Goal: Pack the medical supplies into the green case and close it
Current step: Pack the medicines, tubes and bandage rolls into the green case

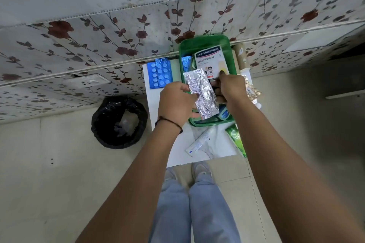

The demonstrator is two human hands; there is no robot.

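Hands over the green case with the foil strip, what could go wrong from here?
1. The silver foil blister strip, pinched by the left hand, is long next to the green case; laid across the Hansaplast box it may ride high and block closing.
2. The blue blister packs, white tube and green packet lie outside the case and may get left out.
3. The right hand hides the case's middle, so items there could shift unseen.

I think I am in a home: flower wallpaper [118,41] on the wall, a plain tiled floor [59,173], and a bin with a black bag [119,122].
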